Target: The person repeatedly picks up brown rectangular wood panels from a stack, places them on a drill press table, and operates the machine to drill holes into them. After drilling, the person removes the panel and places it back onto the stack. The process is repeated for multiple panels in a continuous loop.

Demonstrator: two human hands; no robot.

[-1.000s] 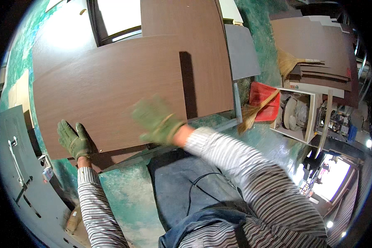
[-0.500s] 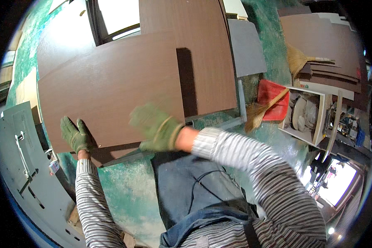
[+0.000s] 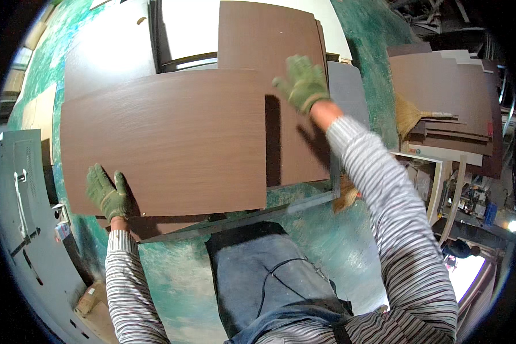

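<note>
A wide brown wood-look panel point(image 3: 172, 137) lies across the worktable, its near edge toward me. My left hand point(image 3: 109, 192), in a green knit glove, rests flat with fingers spread on the panel's near left corner. Gloved the same way, my right hand point(image 3: 305, 86) is stretched out over a second brown panel point(image 3: 258, 37) at the right, with its fingers apart and nothing in them. That hand is slightly blurred, and a shadow falls below it. Whether it touches the panel I cannot tell.
A grey metal cabinet point(image 3: 26, 229) stands at the left. Brown panels are stacked point(image 3: 441, 86) at the far right, with a straw broom point(image 3: 410, 114) against them. A grey board point(image 3: 350, 97) lies beyond my right hand. Farther right, a person point(image 3: 460, 248) shows near a bright opening.
My right hand has swept from the panel's near middle out to the far right, over the second panel. The left hand stays on the same corner. My view has shifted slightly.
</note>
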